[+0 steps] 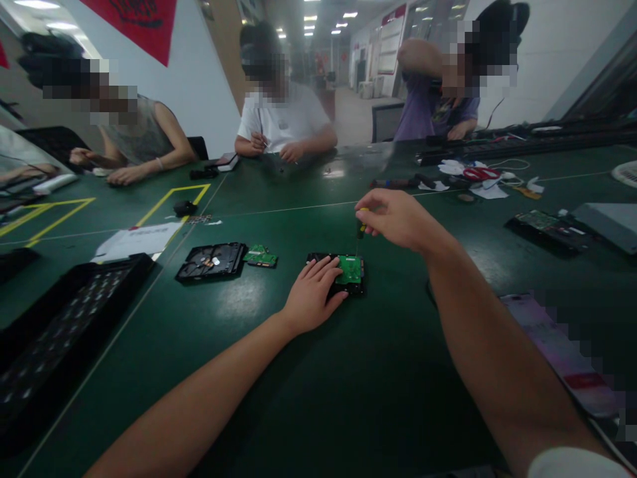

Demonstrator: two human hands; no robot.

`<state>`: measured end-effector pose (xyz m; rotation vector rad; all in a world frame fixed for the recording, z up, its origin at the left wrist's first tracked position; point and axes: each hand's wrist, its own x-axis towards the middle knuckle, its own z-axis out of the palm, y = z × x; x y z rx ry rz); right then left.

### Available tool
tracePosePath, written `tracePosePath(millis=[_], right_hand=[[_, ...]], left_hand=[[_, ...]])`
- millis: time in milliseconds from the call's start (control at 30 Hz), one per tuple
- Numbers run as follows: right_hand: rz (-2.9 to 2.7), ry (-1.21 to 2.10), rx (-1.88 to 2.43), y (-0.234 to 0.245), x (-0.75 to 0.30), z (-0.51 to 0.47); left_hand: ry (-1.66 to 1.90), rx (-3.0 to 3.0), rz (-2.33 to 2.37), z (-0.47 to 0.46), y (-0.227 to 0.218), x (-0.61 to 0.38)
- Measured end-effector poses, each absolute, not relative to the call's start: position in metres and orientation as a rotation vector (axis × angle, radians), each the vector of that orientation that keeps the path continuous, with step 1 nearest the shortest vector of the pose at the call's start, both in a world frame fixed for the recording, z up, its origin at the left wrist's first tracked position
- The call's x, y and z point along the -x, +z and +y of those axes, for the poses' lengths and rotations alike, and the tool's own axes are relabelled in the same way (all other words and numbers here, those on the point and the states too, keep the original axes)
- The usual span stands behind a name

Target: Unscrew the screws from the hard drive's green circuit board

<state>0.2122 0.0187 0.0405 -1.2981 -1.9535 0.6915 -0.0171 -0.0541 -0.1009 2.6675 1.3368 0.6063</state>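
A black hard drive (354, 287) lies on the green table (249, 372), its green circuit board (350, 269) facing up. My left hand (314, 293) rests flat on the drive's left part, fingers stretched over it. My right hand (395, 218) hovers above the drive, fingers closed round a small screwdriver (360, 229) with a yellow and black handle. Its thin shaft points straight down onto the circuit board.
Another opened hard drive (212, 260) with a loose green board (261, 256) lies to the left. A black tray (54, 325) fills the near left. Papers (137, 240), more drives (547, 229), red scissors (480, 174) and three seated people at the far side surround the table.
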Motion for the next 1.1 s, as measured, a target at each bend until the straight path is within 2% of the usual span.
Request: tracePosePath(millis=[333, 567, 867, 1100], right_hand=[[-1.953, 0.574, 1.349, 0.0401, -0.2171, 0.0210], [-1.976, 0.695, 1.275, 0.0381, -0.2140, 0.0204], [-1.973, 0.606, 1.310, 0.0384, -0.2164, 0.0230], [-1.969, 0.704, 1.314, 0.0387, -0.2135, 0.0212]], left_hand=[[0.608, -2.667, 1.339, -0.0534, -0.1031, 0.0170], [0.588, -2.666, 1.345, -0.0536, -0.1026, 0.0170], [0.595, -2.673, 1.336, -0.0529, -0.1031, 0.0178], [0.602, -2.656, 1.334, -0.0540, -0.1023, 0.0169]])
